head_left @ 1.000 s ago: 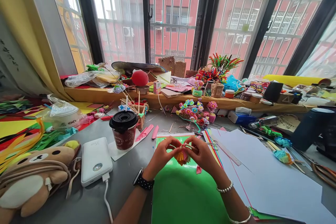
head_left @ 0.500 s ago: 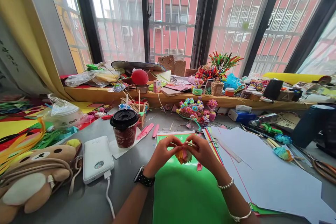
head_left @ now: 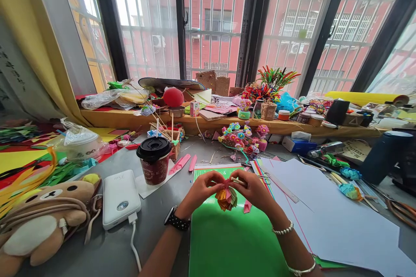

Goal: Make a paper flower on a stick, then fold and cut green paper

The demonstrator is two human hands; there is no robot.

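A small folded-paper flower (head_left: 226, 199) in orange, yellow, pink and pale green hangs below my fingertips, its petals facing down. My left hand (head_left: 202, 191) pinches the pink end of it between thumb and fingers. On the other side my right hand (head_left: 249, 189) grips the same end, and a thin pale stick (head_left: 238, 181) lies across its fingers. Both hands are above a shiny green folder (head_left: 234, 242). Close to my right hand, a folded pink paper strip (head_left: 247, 206) rests on the folder.
To the left stand a lidded dark red cup (head_left: 154, 166), a white power bank (head_left: 121, 199) with a cable, and a plush bear (head_left: 42, 212). White paper sheets (head_left: 338, 212) and a ruler (head_left: 286, 190) lie at right. Behind are paper flowers (head_left: 237, 136) and a cluttered sill.
The flower has come further into view below my fingers, its petals now more exposed. My hands have opened slightly apart around it and shifted a little; the view tilts slightly.
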